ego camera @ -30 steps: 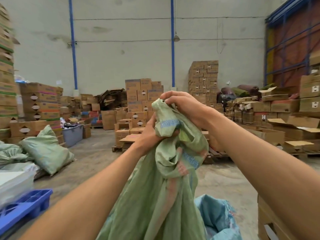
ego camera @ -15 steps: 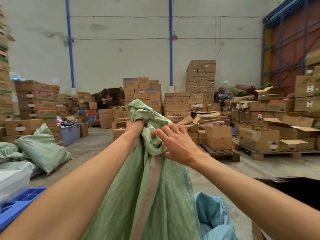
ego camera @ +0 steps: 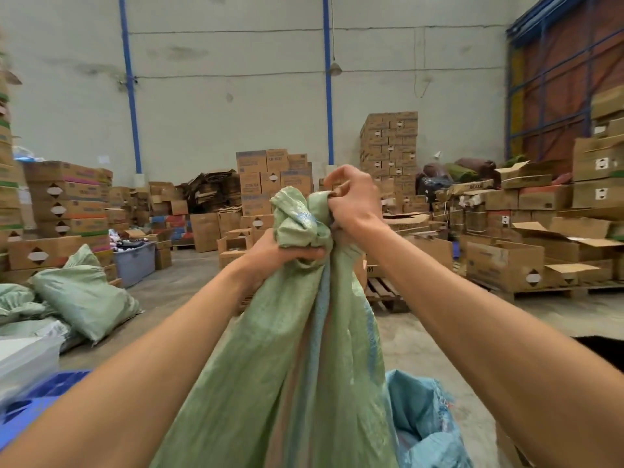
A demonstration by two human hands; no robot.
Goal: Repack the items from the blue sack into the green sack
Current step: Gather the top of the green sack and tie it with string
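The green sack (ego camera: 287,366) hangs in front of me, its mouth gathered into a bunch at chest height. My left hand (ego camera: 273,255) grips the neck of the bunch from the left. Just above and to the right, my right hand (ego camera: 354,197) is clenched on the top edge of the same bunch. The blue sack (ego camera: 425,423) lies crumpled and open-mouthed on the floor at the lower right, partly behind the green sack. What either sack holds is hidden.
Filled green sacks (ego camera: 81,298) lie on the floor at left, beside a blue pallet (ego camera: 37,396) and a clear tub (ego camera: 23,359). Stacked cardboard boxes (ego camera: 388,146) on wooden pallets (ego camera: 381,292) ring the concrete floor. A dark object (ego camera: 604,349) sits at the right edge.
My right hand, open beside the sack half a second ago, has closed on the top of the bunched mouth. My left hand has slid lower on the neck.
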